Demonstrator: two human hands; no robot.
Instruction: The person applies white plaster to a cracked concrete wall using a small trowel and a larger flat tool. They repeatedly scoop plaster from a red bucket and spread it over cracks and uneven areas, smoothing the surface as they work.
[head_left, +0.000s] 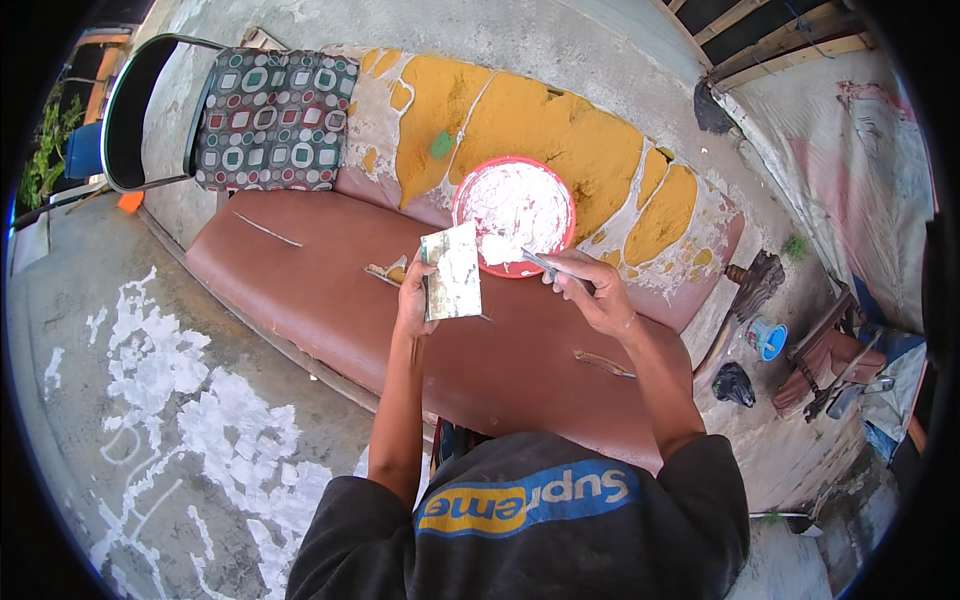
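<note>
My left hand (415, 295) is closed on the edge of a flat rectangular board (453, 275) smeared with white paste. In my right hand (592, 290) is a slim grey-handled tool (538, 261), its head buried under a lump of white paste (497, 248), so its exact kind is hidden. That lump sits beside the board's right edge, over the near rim of a red round basin (571, 215). White paste (515, 200) coats the inside of the basin. The basin rests on a worn brown sofa (330, 260).
Yellow foam (540, 130) shows through the sofa's torn backrest. A patterned cushion (272, 120) lies at its left end, next to a metal-framed chair (150, 110). White patches (240, 430) mark the concrete floor. To the right stand a small blue bucket (768, 340) and a black bag (733, 384).
</note>
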